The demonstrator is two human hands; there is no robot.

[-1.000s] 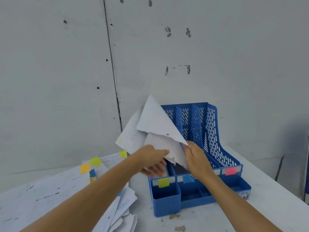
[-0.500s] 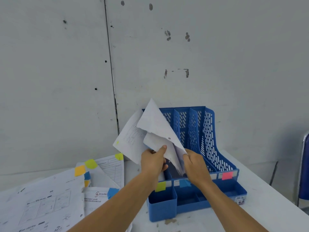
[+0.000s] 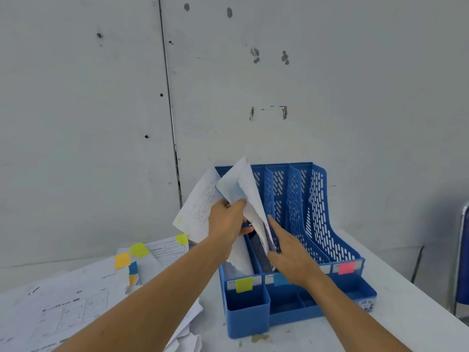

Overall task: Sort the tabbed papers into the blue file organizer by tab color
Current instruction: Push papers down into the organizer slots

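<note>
The blue file organizer (image 3: 327, 224) stands on the white table against the wall, with three slots labelled by a yellow tab (image 3: 244, 284), a blue tab (image 3: 280, 279) and a pink tab (image 3: 346, 268). My left hand (image 3: 227, 219) grips several white papers (image 3: 237, 189) that stand bent in the left, yellow-labelled slot. A yellow tab shows on the leftmost sheet (image 3: 195, 214). My right hand (image 3: 291, 252) has straight fingers and touches the right side of the papers at the slot divider.
A loose heap of tabbed papers (image 3: 76, 301) lies on the table at the left, with yellow-green, orange and blue tabs (image 3: 139, 249) showing. A blue chair edge (image 3: 462, 262) stands at far right. The organizer's front trays (image 3: 247, 304) are low.
The papers have gone lower into the left slot. My left hand moved up and closed round them. My right hand let go of the sheet and now lies flat beside it.
</note>
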